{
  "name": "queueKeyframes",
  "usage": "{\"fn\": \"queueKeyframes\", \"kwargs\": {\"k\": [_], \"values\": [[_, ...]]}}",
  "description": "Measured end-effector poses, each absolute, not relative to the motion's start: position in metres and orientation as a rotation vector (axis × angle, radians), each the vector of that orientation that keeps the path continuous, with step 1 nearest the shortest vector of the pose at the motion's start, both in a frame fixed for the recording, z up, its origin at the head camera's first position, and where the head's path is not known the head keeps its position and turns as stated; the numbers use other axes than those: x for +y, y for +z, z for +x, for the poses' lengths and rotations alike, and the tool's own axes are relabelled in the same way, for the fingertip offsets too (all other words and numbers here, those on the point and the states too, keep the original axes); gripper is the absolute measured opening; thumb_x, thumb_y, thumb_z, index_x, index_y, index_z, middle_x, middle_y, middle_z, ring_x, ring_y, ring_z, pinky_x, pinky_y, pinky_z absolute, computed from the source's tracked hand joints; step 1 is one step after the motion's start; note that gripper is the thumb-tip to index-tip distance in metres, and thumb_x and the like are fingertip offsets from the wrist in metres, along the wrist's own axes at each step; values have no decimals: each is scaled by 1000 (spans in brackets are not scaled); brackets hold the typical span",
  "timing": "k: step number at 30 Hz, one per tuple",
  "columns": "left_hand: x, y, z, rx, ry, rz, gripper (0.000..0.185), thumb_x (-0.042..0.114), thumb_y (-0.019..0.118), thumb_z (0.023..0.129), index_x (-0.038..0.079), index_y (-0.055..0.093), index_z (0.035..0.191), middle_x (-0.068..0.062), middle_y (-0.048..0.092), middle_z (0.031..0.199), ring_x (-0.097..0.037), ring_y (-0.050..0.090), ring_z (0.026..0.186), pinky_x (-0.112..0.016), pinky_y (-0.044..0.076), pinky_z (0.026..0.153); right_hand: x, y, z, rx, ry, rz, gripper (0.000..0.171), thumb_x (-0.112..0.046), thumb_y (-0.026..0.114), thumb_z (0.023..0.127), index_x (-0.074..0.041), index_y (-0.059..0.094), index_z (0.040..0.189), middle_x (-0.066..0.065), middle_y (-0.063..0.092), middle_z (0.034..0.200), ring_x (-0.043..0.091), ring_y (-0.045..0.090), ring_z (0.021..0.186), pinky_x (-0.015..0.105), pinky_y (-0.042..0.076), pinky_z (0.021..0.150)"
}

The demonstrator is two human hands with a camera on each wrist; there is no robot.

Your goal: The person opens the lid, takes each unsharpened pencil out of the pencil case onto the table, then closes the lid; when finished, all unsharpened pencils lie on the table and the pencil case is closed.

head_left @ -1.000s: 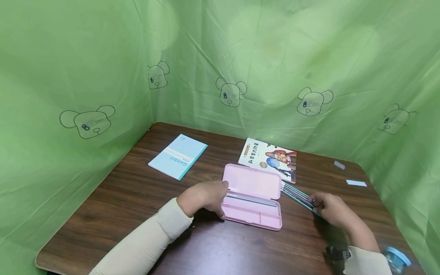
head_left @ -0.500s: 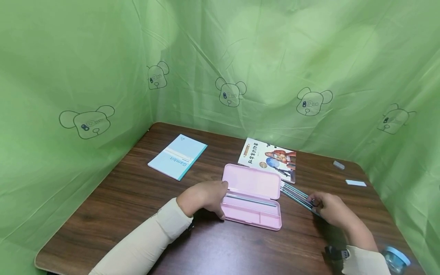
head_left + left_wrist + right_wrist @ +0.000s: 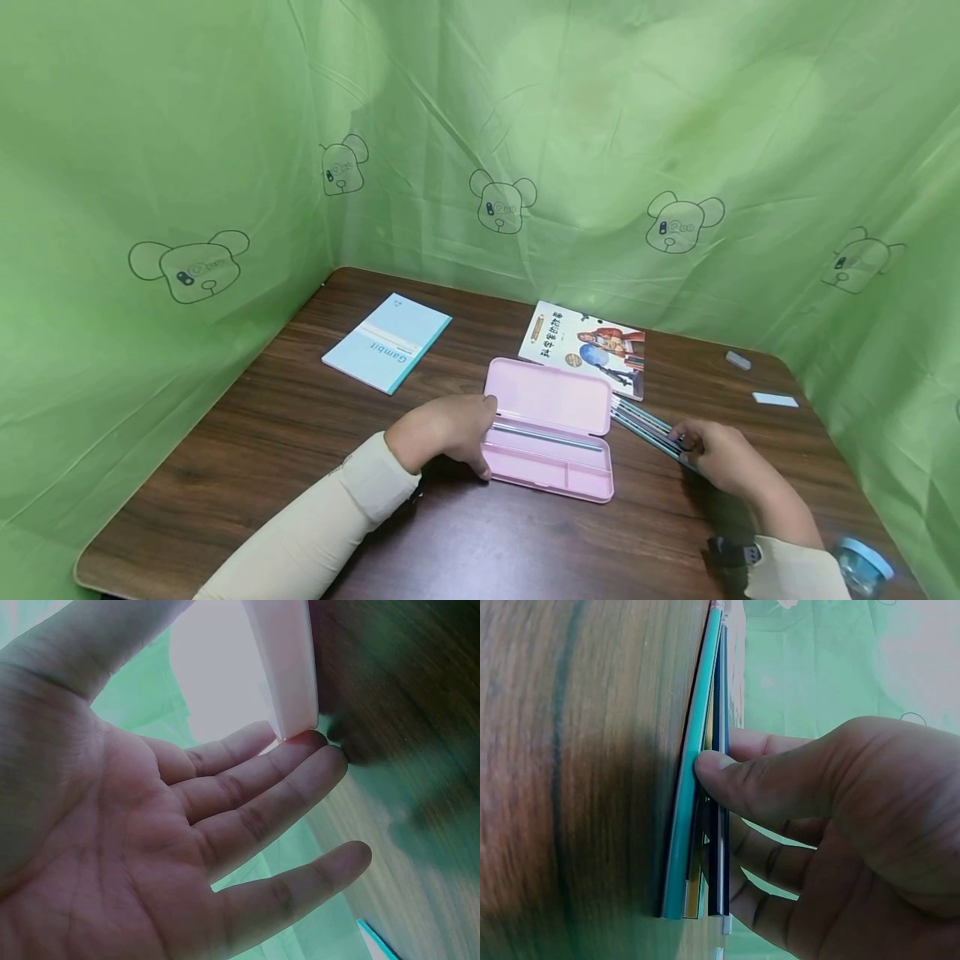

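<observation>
A bundle of pencils was pinched by the right hand on the wooden table, just right of the open pink pencil case. The pencils appeared light, stiff and smooth, liable to roll or fan apart, and were best gripped together near mid-length. Their far ends lay beside the case lid, their near ends under the thumb. The left hand was held open, straight fingertips touching the case's left end.
</observation>
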State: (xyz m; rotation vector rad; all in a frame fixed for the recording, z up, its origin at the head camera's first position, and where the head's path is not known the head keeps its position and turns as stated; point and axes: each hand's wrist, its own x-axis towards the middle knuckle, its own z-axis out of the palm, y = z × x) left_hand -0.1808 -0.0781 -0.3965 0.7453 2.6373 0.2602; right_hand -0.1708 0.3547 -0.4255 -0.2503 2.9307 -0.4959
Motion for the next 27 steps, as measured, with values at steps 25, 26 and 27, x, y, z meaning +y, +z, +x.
{"fn": "queueKeyframes", "kwargs": {"k": [25,26,27], "values": [[-78,-396,-180,2642,258,742,80,48,104,77,1,63,127,-6,73,112,-17,70,102,-37,60,105,355,-425,-170,2929,-520,-259,28,9,74,89,-9,78,110,4,71,92,21,64,87,42,53,76],[-78,-396,-180,2643,256,741,80,48,104,77,1,63,127,-6,74,113,-17,70,102,-37,60,105,355,-425,-170,2930,-520,-264,28,9,75,89,-9,78,110,4,71,92,21,64,87,42,53,75],[-78,-396,-180,2644,255,742,80,48,104,77,1,63,127,-6,74,113,-17,70,103,-37,60,105,355,-425,-171,2931,-519,-268,27,9,75,89,-8,77,110,5,71,92,21,64,86,42,52,75]]}}
